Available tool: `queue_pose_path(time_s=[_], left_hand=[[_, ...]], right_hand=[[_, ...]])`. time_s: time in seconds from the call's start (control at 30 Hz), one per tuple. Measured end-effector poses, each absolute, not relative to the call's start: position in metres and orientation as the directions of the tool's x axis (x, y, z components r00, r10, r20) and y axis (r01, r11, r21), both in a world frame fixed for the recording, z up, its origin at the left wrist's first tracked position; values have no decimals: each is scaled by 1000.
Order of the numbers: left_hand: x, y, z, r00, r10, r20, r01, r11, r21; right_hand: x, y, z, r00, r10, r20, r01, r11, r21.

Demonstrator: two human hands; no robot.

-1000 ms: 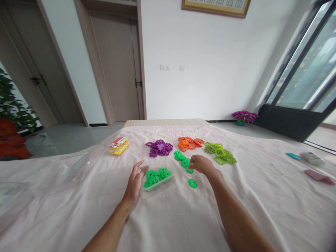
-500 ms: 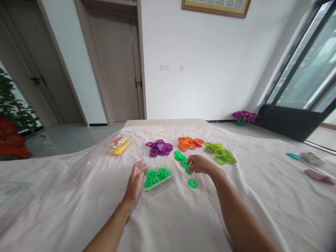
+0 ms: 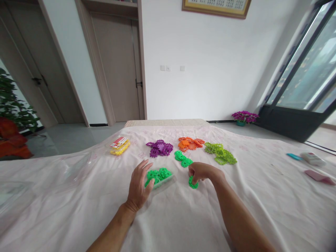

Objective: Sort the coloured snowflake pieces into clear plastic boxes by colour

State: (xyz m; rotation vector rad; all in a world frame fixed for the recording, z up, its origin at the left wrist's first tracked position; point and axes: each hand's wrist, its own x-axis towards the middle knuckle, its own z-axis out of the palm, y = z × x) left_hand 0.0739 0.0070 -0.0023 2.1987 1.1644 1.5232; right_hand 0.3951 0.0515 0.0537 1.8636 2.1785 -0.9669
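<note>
Disc by the right fingers: green disc, notched round its rim, lying on the cloth to the right of the tub; whether a second one sits under it, I can't make out from where I stand.
Right hand: wrist arched, fingers bunched and pointing down at that disc; whether they pinch it I cannot tell.
Left hand: spread, thumb well apart from the fingers, around the left end of the clear tub; I can't see whether it presses on the wall.
Weight: very light, I'd judge, so a careless brush would send a disc skating.
Stiffness: thin, firm plastic by its look, with little bend and small risk of breaking.
Grip: smooth faces probably slip; the notches should give fingertips a bite.
Best hold: opposite edges, thumb against forefinger, tipping one edge up off the soft cloth.
Tub: holds a heap of green pieces; its walls look thin and likely to flex, so steady it low and gently.
Loose green discs: overlapping beyond the right hand; their notches might snag one another.
</note>
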Motion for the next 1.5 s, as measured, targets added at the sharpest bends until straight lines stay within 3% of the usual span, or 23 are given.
queue_pose_path(time_s=[0.13,0.3,0.5,0.6,0.7,0.83,0.97,1.07,1.2,1.3,1.5], left_hand=[[74,9,-3,138,707,693,518,-648,558],[74,11,-4,133,737,662,503,-626,596],[73,12,-6,142,733,665,476,-640,603],[72,12,-6,152,724,672,483,-648,589],[72,12,-6,172,716,677,516,-650,557],[71,12,-6,198,710,675,558,-648,518],[71,13,-7,217,692,688,557,-667,495],[71,14,-7,221,675,704,573,-674,467],[70,14,-7,239,662,711,590,-680,435],[70,14,-6,260,651,713,602,-687,407],[70,14,-7,268,645,715,617,-686,387]], right_hand=[[394,51,59,-284,867,-410,884,71,-462],[393,53,66,-341,917,-209,833,192,-519],[374,54,73,-216,972,93,651,214,-728],[350,52,72,-197,970,143,483,223,-847],[329,49,67,-234,964,124,413,214,-885],[332,54,60,-159,980,119,573,189,-797],[361,62,49,68,973,219,858,55,-511],[372,65,36,131,974,186,925,-53,-377],[370,66,21,106,985,132,963,-69,-261],[368,67,16,112,985,131,970,-80,-228],[371,69,14,126,981,151,952,-77,-295]])
